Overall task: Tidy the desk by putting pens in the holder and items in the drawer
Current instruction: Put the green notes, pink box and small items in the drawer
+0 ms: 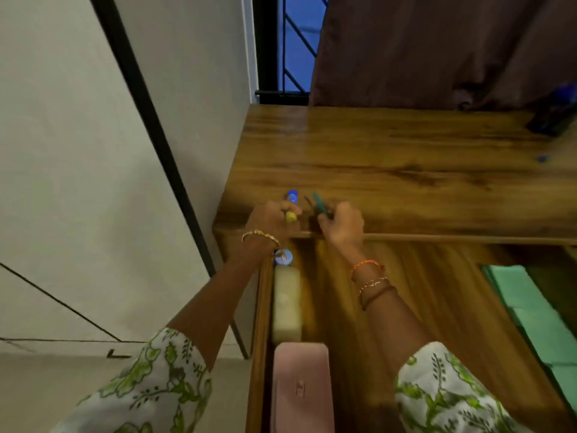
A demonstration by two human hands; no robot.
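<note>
My left hand (273, 218) grips a small stick-shaped item with a blue top and yellow base (292, 206) at the near left corner of the wooden desk (390, 164). My right hand (343, 226) pinches a thin teal object (320, 205), perhaps a pen or small scissors, just right of it. Below the desk edge the drawer (390, 292) stands pulled out. Along its left side lie a pink case (301, 392), a cream block (286, 304) and a small round blue-white item (284, 257). A dark holder (554, 115) stands blurred at the far right of the desk.
A small blue speck (542, 158) lies on the desk near the holder. A brown curtain (437, 48) hangs behind the desk, with a window grille (292, 42) to its left. A green surface (530, 310) shows right of the drawer. A pale wall is on the left.
</note>
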